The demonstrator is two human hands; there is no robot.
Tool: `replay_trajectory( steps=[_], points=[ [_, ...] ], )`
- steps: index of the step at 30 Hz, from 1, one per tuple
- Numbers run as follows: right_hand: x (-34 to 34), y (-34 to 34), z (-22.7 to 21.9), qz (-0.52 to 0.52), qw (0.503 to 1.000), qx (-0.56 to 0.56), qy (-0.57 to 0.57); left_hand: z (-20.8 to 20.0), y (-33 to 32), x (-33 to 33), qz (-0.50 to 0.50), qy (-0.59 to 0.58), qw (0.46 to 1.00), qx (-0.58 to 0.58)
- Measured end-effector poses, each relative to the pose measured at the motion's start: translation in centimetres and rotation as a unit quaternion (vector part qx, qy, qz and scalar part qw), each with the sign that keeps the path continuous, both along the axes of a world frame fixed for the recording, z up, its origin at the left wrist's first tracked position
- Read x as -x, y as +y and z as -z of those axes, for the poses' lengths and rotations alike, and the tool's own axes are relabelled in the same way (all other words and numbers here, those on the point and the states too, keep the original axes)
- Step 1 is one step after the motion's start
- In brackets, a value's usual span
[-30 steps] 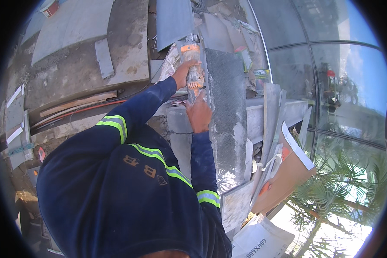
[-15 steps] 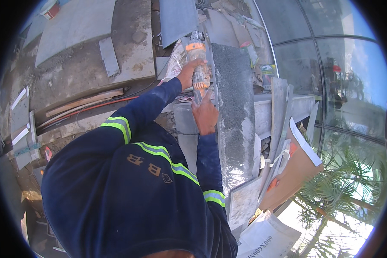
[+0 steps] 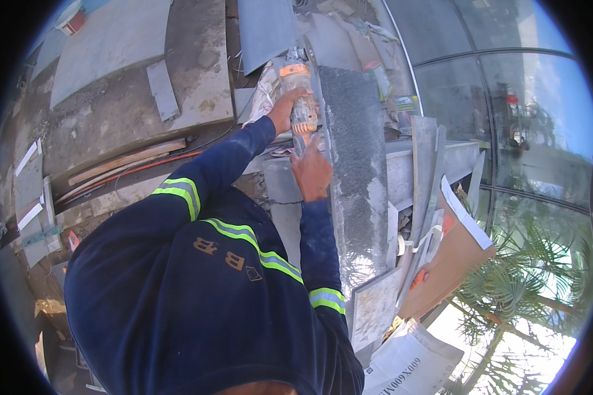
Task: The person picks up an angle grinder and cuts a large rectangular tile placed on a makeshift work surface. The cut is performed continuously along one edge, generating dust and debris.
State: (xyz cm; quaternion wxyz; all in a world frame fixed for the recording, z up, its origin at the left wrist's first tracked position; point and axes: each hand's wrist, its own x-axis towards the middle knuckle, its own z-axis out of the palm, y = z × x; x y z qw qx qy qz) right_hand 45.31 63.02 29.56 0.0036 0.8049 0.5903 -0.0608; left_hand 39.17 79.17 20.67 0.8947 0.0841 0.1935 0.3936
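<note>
A dusty orange-and-grey angle grinder (image 3: 304,112) lies lengthwise away from me, along the left edge of a dark grey stone slab (image 3: 354,138). My left hand (image 3: 284,110) is wrapped round the middle of its body from the left side. Nearer to me, my right hand (image 3: 311,174) grips the rear end of the handle. The grinder's head (image 3: 295,55) points to the far side, close to the slab's far left corner; its disc is hard to make out. Pale dust patches cover part of the slab's rough top.
Thin grey slabs (image 3: 423,161) lean beside a brown board (image 3: 438,263) on the right, before a glass wall (image 3: 527,125). Left of me, a cable (image 3: 135,164) runs past wooden strips (image 3: 128,161). A grey panel (image 3: 266,29) lies at the far side; a bucket (image 3: 71,20) stands far left.
The whole view has shifted slightly to the left. Both hands keep their hold on the angle grinder, and its place along the slab looks nearly the same.
</note>
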Motion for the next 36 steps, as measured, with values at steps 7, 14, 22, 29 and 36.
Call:
replay_trajectory(
  steps=[7, 14, 22, 29, 36],
  points=[
    [-0.3, 1.1, 0.2, 0.009, 1.000, 0.017, 0.011, 0.7, 1.2, -0.6, 0.002, -0.005, 1.000, 0.013],
    [-0.3, 0.3, 0.3, -0.012, 1.000, 0.009, -0.021, 0.2, 0.3, -0.2, -0.008, -0.010, 1.000, -0.016],
    [-0.1, -1.4, -0.1, -0.009, 1.000, -0.001, -0.014, -0.8, -1.7, 0.2, -0.016, 0.001, 1.000, 0.007],
    [-0.2, -1.5, -0.6, 0.005, 1.000, 0.005, 0.013, -0.9, -1.8, 0.2, -0.010, 0.011, 1.000, 0.003],
    [-0.5, -0.4, -0.3, 0.004, 0.999, 0.024, 0.022, 0.3, -0.6, -0.4, -0.008, 0.006, 1.000, -0.003]
  ],
)
